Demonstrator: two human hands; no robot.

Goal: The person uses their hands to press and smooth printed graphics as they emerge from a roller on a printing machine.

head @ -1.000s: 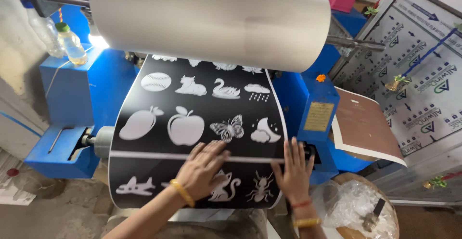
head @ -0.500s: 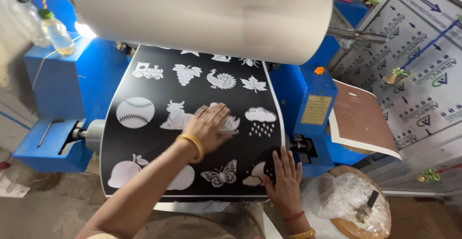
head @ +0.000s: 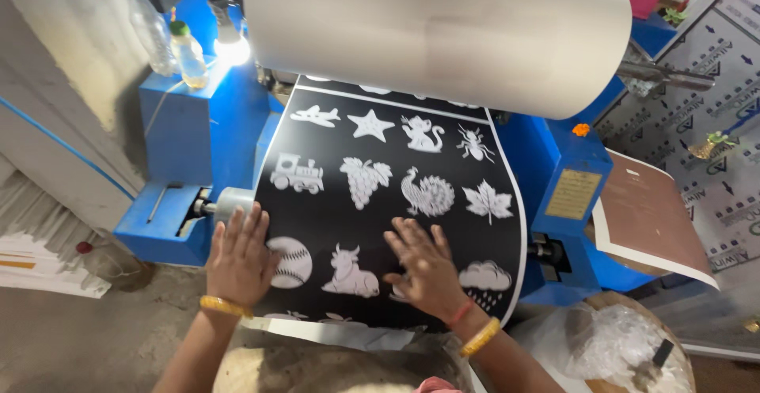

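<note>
A black sheet (head: 332,211) printed with white silhouettes (train, grapes, peacock, leaf, baseball, cow) hangs down from a big white roll (head: 435,29) on a blue machine (head: 178,132). My left hand (head: 237,257) lies flat with fingers spread on the sheet's left edge, beside the baseball figure. My right hand (head: 426,265) presses flat on the sheet right of the cow figure, near the cloud figure. Neither hand grasps anything. Both wrists wear yellow bangles.
Two bottles (head: 188,51) and a lit bulb (head: 231,49) stand on the machine's left housing. A metal roller end (head: 234,201) sticks out at the left. A brown board (head: 645,219) lies at the right, with a plastic-filled basket (head: 609,345) below it.
The sheet has come further down toward me, with new rows of figures showing. My left hand shifted from the sheet's middle to its left edge; my right hand moved from the right edge inward.
</note>
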